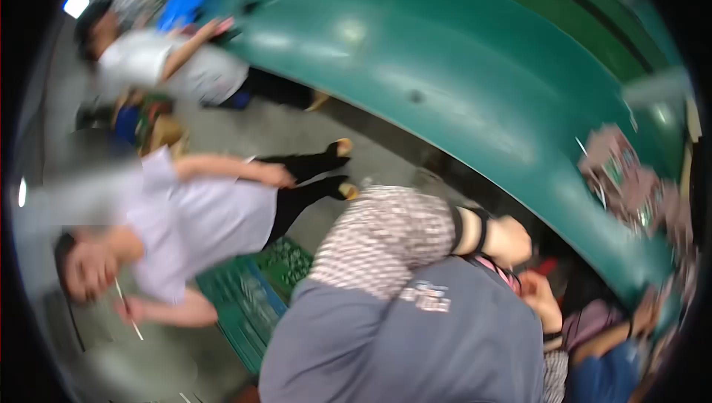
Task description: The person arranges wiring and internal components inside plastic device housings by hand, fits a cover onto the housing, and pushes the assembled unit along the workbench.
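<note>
The view is tilted sideways and blurred. My right hand (509,242), with a black band round its wrist, is closed beside the grey apron (460,329). Just below it in the view, my left hand (543,301) has curled fingers and also wears a black wristband. Next to the hands shows something pink (502,272), partly hidden by the apron. Whatever either hand grips cannot be made out. My checkered sleeve (386,229) reaches across the middle.
A long green table (415,69) curves across the top, with brownish-pink pieces (630,180) at its right. Two people in light shirts (200,214) (185,69) stand at left. Green crates (241,299) are behind my apron. Another person's arm (608,340) shows at lower right.
</note>
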Demonstrator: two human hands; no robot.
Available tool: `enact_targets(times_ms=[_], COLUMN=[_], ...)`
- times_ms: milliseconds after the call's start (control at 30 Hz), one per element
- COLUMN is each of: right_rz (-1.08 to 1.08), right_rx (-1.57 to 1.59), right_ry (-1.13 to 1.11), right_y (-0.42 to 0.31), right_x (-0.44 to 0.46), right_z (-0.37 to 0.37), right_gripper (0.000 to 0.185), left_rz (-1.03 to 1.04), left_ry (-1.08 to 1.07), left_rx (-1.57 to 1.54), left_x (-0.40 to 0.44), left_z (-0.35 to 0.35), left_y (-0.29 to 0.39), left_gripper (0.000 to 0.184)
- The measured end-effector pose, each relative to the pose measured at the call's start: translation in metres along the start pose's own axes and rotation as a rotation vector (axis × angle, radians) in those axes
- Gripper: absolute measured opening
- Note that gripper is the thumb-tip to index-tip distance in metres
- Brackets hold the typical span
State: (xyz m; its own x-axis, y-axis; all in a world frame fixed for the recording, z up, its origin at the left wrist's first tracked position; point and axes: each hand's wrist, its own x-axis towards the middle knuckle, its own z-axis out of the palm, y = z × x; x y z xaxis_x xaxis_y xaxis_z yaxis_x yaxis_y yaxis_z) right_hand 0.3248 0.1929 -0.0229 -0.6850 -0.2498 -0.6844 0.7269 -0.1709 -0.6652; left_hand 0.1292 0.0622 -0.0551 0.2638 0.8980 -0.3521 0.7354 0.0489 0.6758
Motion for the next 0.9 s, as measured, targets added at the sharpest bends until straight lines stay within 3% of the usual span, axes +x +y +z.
enact_targets(times_ms=[67,100,133,267,333,467,567,733,767,800,900], right_rz=[0.186,0.198,0.195,0.148,0.117,0.078,0.053,0.091,-0.112,-0.306,-0.382], right_rx=[0.491,0.473,0.433,0.084,-0.064,-0.303,-0.525,-0.867,-0.821,-0.768,-0.782], right_ry=[0.301,0.099,0.075,0.092,0.117,0.168,0.234,0.27,0.232,0.192,0.215], right_y=[-0.006,0.001,0.01,0.021,0.024,-0.009,-0.037,-0.064,-0.04,-0.021,-0.034], right_x=[-0.015,-0.008,-0.005,0.006,0.012,0.007,0.003,0.024,0.037,0.048,0.078], right_z=[0.0,-0.017,-0.029,-0.044,-0.046,-0.029,-0.012,-0.012,-0.037,-0.059,-0.057], right_gripper=[0.034,0.025,0.025,0.016,0.011,0.015,0.021,0.016,0.016,0.018,0.015], left_rz=[-0.073,-0.073,-0.105,-0.123,-0.168,-0.203,-0.216,-0.213,-0.235,-0.251,-0.274], left_ry=[-0.111,-0.164,-0.13,-0.309,-0.424,-0.341,-0.266,-0.137,-0.102,-0.067,0.029], left_rx=[-0.061,-0.054,-0.052,-0.235,-0.003,-0.017,-0.043,-0.092,-0.091,-0.091,-0.081], left_x=[0.027,0.028,0.037,0.067,0.065,0.061,0.012,0.003,0.005,0.06,0.12], left_z=[0.004,-0.012,-0.012,-0.001,-0.012,-0.02,-0.046,-0.038,-0.037,-0.017,0.005], left_y=[0.005,0.014,0.014,0.01,0.017,-0.008,-0.046,-0.054,-0.059,-0.043,-0.022], left_gripper=[0.02,0.026,0.026,0.043,0.045,0.041,0.038,0.033,0.032,0.031,0.027])
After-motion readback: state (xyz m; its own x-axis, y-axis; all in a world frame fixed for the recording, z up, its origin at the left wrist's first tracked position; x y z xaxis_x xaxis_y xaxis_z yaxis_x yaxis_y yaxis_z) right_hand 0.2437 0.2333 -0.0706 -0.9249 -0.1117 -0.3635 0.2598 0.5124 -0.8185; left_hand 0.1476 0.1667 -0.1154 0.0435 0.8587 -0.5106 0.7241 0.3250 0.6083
